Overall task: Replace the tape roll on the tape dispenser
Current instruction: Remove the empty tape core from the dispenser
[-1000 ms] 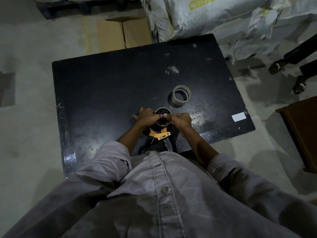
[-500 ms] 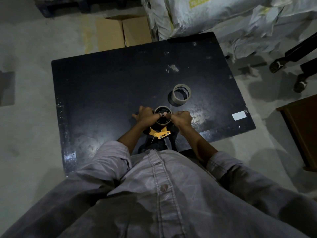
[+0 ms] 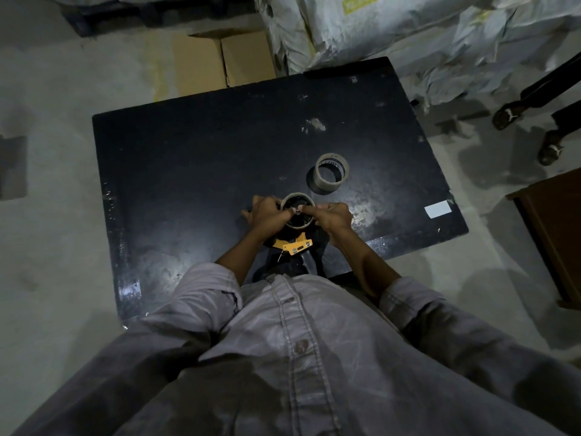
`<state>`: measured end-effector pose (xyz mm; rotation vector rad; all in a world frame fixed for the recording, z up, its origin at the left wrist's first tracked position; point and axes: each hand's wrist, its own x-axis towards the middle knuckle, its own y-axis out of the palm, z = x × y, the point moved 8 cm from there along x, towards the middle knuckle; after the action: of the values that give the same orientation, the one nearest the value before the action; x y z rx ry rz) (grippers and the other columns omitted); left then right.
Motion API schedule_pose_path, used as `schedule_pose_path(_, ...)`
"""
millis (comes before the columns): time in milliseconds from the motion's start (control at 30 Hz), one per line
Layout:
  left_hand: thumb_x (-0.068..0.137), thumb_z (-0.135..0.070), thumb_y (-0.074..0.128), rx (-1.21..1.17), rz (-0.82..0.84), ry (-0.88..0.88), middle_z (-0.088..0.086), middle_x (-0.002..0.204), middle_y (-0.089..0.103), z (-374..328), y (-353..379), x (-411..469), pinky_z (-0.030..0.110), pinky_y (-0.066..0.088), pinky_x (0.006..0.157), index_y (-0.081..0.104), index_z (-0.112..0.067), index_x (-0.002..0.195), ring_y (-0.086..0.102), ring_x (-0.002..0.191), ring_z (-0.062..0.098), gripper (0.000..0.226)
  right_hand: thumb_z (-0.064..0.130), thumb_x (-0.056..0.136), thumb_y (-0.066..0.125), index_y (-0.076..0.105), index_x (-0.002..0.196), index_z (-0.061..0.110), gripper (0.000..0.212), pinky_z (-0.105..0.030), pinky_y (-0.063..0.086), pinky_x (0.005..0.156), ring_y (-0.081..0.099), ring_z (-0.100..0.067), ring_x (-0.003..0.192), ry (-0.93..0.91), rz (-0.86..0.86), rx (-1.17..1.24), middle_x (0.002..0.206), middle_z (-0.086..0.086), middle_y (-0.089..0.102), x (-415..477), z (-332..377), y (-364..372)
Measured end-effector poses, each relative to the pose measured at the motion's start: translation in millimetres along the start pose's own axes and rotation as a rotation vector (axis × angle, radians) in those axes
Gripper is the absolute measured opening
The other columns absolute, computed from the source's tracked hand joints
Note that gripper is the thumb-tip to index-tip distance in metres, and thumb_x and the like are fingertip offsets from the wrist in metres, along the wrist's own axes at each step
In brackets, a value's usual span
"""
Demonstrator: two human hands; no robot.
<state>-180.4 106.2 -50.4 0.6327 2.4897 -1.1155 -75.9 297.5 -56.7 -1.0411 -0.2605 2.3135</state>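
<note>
A tape dispenser [image 3: 294, 245] with an orange body and a dark handle lies on the black table [image 3: 195, 158], near its front edge. A thin tape roll [image 3: 297, 198] sits on the dispenser's hub. My left hand [image 3: 265, 214] grips the roll's left side and my right hand [image 3: 333, 215] grips its right side, with the fingertips meeting over the hub. A second, fuller tape roll [image 3: 330, 174] stands alone on the table, just beyond and right of my hands.
A white label [image 3: 437, 209] is stuck near the table's right front corner. Flattened cardboard [image 3: 220, 58] and white sacks [image 3: 393, 29] lie on the floor behind the table. A brown cabinet [image 3: 556, 234] stands at right. Another person's sandalled feet [image 3: 509, 114] are at far right.
Both hands stay on the roll on the dispenser; their fingertips have closed in slightly over the hub. The spare roll has not moved.
</note>
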Motion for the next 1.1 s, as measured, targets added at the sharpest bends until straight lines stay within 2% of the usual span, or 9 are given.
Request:
schedule_pose_path(100,0.090,-0.047,0.082,-0.009,-0.018,0.004,-0.002,0.113,0.067,-1.1,-3.7,-3.7,0.059,0.016,0.125,0.074,-0.026,0.100,0.039,0.149,0.024,0.024,0.039,0.077,0.105,0.077,0.075,0.017,0.035,-0.016,0.048,0.044,0.071,-0.015,0.066,0.010,0.022,0.005,0.077,-0.005,0.080,0.8,-1.7,2.8)
schedule_pose_path(300,0.091,-0.046,0.082,-0.039,-0.022,0.024,-0.011,0.107,0.057,-1.7,-7.8,-6.1,0.055,0.015,0.126,0.076,-0.024,0.109,0.041,0.146,0.020,0.029,0.031,0.080,0.104,0.073,0.064,0.020,0.037,-0.021,0.054,0.050,0.070,-0.011,0.057,0.016,0.105,0.008,0.066,0.001,0.076,2.7,3.2,7.6)
schedule_pose_path(400,0.083,-0.056,0.082,-0.069,0.007,0.043,-0.010,0.113,0.063,4.9,-3.1,-0.2,0.059,0.022,0.128,0.077,-0.031,0.109,0.044,0.142,0.019,0.037,0.028,0.076,0.107,0.077,0.073,0.013,0.033,-0.042,0.073,0.076,0.086,-0.032,0.084,0.041,0.125,0.046,0.086,-0.014,0.085,5.4,0.1,8.1)
schedule_pose_path(500,0.070,-0.070,0.077,-0.101,0.051,0.033,-0.014,0.108,0.056,8.1,-1.5,2.4,0.062,0.036,0.124,0.071,-0.043,0.096,0.051,0.138,0.021,0.038,0.022,0.078,0.106,0.078,0.080,0.007,0.032,-0.053,0.074,0.083,0.087,-0.038,0.090,0.059,0.140,0.091,0.090,-0.019,0.085,1.8,-1.5,8.3)
schedule_pose_path(600,0.059,-0.077,0.075,-0.107,0.050,0.033,-0.020,0.104,0.049,9.2,0.3,5.3,0.061,0.044,0.121,0.062,-0.047,0.085,0.058,0.135,0.024,0.041,0.020,0.081,0.105,0.076,0.072,0.009,0.031,-0.048,0.073,0.081,0.084,-0.032,0.080,0.065,0.137,0.103,0.073,-0.008,0.080,1.0,-1.7,7.6)
schedule_pose_path(733,0.058,-0.081,0.075,-0.096,0.029,0.025,-0.020,0.101,0.057,16.6,3.4,10.3,0.060,0.046,0.117,0.066,-0.047,0.084,0.059,0.131,0.021,0.044,0.028,0.080,0.105,0.077,0.068,0.016,0.032,-0.048,0.071,0.082,0.077,-0.026,0.075,0.036,0.119,0.022,0.073,-0.006,0.079,1.1,3.3,7.9)
schedule_pose_path(867,0.068,-0.070,0.087,-0.097,0.012,0.015,-0.021,0.105,0.051,11.9,-1.1,2.6,0.058,0.043,0.119,0.065,-0.042,0.085,0.057,0.129,0.020,0.040,0.032,0.082,0.104,0.074,0.069,0.018,0.035,-0.032,0.060,0.062,0.070,-0.018,0.064,0.018,0.098,-0.033,0.068,-0.001,0.076,-2.0,11.8,5.1)
schedule_pose_path(933,0.071,-0.065,0.090,-0.084,0.006,0.015,-0.022,0.106,0.046,9.9,-2.0,-0.6,0.055,0.039,0.122,0.064,-0.041,0.087,0.056,0.128,0.019,0.039,0.033,0.083,0.102,0.073,0.069,0.018,0.036,-0.029,0.055,0.058,0.066,-0.016,0.060,0.024,0.093,-0.051,0.067,0.000,0.074,-2.5,12.9,4.7)
schedule_pose_path(1100,0.058,-0.075,0.086,-0.135,-0.008,-0.026,-0.010,0.112,0.051,15.0,-1.4,0.9,0.055,0.042,0.123,0.063,-0.040,0.090,0.061,0.120,0.020,0.053,0.039,0.080,0.102,0.075,0.073,0.015,0.036,-0.031,0.051,0.057,0.063,-0.020,0.061,0.037,0.103,-0.066,0.071,-0.004,0.076,-1.5,13.9,5.7)
